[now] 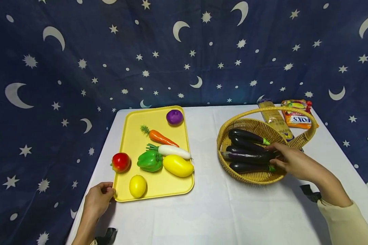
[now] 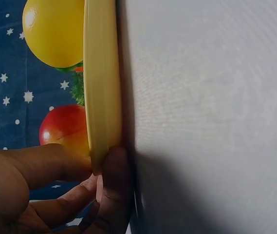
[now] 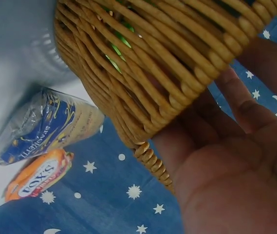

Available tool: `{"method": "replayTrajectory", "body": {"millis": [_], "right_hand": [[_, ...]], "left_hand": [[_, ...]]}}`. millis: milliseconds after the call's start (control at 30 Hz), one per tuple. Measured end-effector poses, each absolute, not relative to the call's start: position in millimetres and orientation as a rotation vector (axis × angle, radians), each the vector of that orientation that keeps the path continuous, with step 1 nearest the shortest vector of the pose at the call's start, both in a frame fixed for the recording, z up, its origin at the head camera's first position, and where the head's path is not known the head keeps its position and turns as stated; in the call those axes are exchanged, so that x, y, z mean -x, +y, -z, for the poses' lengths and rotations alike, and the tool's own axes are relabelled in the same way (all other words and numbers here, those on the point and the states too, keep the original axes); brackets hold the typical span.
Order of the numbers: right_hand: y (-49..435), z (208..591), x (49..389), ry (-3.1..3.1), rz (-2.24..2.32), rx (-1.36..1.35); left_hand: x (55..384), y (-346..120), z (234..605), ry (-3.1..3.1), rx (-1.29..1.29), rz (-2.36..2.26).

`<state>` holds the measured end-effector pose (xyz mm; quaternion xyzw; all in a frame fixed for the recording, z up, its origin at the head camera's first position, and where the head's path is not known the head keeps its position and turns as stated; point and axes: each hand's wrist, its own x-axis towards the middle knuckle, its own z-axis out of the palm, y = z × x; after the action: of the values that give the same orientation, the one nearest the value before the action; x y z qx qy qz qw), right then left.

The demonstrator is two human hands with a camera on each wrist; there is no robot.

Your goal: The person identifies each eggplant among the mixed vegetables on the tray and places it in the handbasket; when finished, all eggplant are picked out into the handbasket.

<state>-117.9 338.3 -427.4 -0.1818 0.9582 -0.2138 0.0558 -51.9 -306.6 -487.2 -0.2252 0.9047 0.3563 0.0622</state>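
Note:
My left hand (image 1: pixel 98 200) pinches the near left corner of a yellow tray (image 1: pixel 135 131); the left wrist view shows thumb and fingers on either side of its rim (image 2: pixel 101 97). At the right, my right hand (image 1: pixel 289 160) reaches over the rim of a wicker basket (image 1: pixel 260 124) and holds the right end of a dark eggplant (image 1: pixel 248 157) between thumb and fingers. That end is hidden by the hand. Several other eggplants (image 1: pixel 245 133) lie in the basket. In the right wrist view the basket wall (image 3: pixel 143 63) hides the fingertips.
On the tray lie a purple onion-like vegetable (image 1: pixel 174 117), carrot (image 1: pixel 162 137), white radish (image 1: pixel 174 151), green pepper (image 1: pixel 150 161), yellow mango (image 1: pixel 178 166), lemon (image 1: pixel 137 186) and red round fruit (image 1: pixel 121 162). Behind the basket are a spaghetti pack (image 1: pixel 276 120) and an orange Fox's bag (image 1: pixel 297 114).

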Motion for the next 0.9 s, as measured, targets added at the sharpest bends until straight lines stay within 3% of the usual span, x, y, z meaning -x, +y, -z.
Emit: {"method": "replayTrajectory", "body": {"millis": [900], "right_hand": [[307,424,109,3.096,0.636,0.593]], "left_hand": [[42,-316,473,2.841,0.558,-0.893]]}}
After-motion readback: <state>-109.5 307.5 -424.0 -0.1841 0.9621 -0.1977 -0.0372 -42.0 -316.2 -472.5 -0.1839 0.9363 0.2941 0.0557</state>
